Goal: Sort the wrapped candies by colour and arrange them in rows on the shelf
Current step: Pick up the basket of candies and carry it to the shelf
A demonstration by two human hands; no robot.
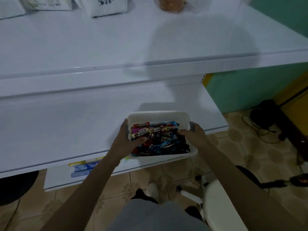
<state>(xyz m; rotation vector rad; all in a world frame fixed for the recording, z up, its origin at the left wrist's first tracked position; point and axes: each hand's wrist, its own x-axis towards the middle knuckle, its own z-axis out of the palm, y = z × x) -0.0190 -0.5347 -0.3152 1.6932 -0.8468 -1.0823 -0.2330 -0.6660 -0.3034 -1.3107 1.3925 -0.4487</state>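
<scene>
A white plastic basket (158, 116) sits on the middle shelf (66, 127) near its front edge, full of wrapped candies (160, 139) in red, pink, blue and dark wrappers. My left hand (128, 139) grips the basket's left rim, thumb inside over the candies. My right hand (193, 132) grips the right rim at its grey handle, thumb reaching in over the candies.
An upper white shelf (116, 47) carries white boxes (108, 5) and a jar (171, 4) at the back. A lower shelf holds blue and yellow boxes (85, 165). A white stool (221, 205), cables and a dark object (263, 117) lie on the tiled floor at right.
</scene>
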